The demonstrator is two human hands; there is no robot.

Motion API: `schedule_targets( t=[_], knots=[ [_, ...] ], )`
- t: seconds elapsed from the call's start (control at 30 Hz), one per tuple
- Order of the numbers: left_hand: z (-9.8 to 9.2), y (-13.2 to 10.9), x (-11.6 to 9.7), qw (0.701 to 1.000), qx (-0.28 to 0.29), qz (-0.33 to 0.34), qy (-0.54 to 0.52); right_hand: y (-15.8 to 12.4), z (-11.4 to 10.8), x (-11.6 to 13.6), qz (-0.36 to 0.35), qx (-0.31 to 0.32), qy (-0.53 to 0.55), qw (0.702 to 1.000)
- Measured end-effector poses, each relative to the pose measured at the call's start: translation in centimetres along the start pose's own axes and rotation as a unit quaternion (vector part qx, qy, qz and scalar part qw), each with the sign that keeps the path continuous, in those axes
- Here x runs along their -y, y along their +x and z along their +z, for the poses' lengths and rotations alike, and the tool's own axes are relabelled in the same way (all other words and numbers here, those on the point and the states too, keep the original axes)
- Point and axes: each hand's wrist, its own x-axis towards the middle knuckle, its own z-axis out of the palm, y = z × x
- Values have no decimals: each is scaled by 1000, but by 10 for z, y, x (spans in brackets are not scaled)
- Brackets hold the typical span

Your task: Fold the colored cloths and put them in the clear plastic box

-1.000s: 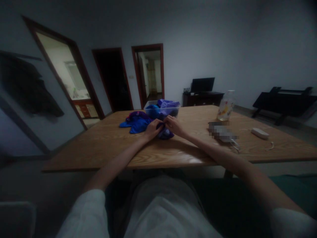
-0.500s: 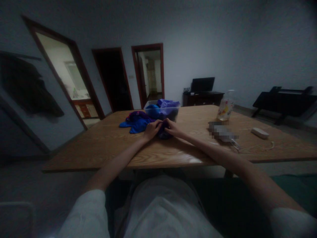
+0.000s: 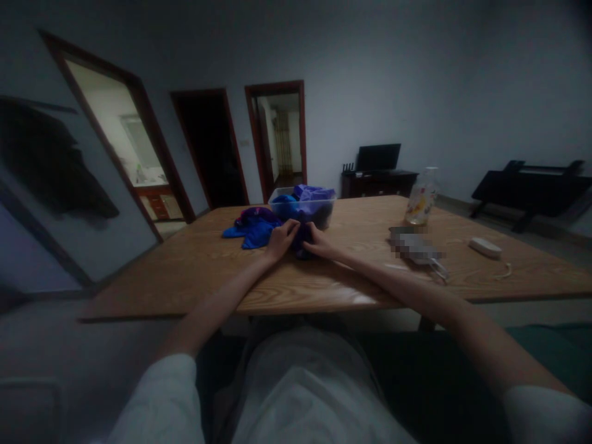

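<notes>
Between my two hands, on the near side of a clear plastic box, is a bunched dark purple cloth (image 3: 303, 242). My left hand (image 3: 280, 239) pinches it from the left, and my right hand (image 3: 320, 242) grips it from the right. What kind of cloth it is, I cannot make out. Behind my hands stands the clear plastic box (image 3: 327, 213), with purple cloth (image 3: 314, 193) and blue cloth (image 3: 283, 203) in it. Left of the box lies a blue cloth (image 3: 258, 234) on the table, with a dark purple and pink cloth (image 3: 253, 213) against it.
On the right of the wooden table (image 3: 185, 277) stand a clear bottle (image 3: 420, 200) with a coloured pattern, a blurred-out flat object (image 3: 414, 246) with a strap, and a small white case (image 3: 485, 248) with a cord. Beyond are a black screen (image 3: 378, 158) and a dark cabinet (image 3: 379, 184).
My hands and the dark purple cloth have shifted slightly left, and the bunched cloth has changed shape. The box, bottle and other table items stay where they were.
</notes>
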Motion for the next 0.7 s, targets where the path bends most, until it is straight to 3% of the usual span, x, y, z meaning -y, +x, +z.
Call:
schedule_targets(
  t=[0.27, 0.4, 0.57, 0.7],
  knots=[
    [-6, 0, -6, 1000, -6, -12, 9, -1, -1, -18, 13, -21, -37, 999],
    [-5, 0, -5, 999, -4, -19, 32, 1, -5, -15, -4, -37, -50, 998],
    [-1, -1, -2, 998, -2, -17, 55, -1, 4, -7, -28, -33, -59, 997],
    [-1, 0, 0, 998, -8, -12, 55, 0, 8, -20, -7, -25, -85, 996]
  ],
)
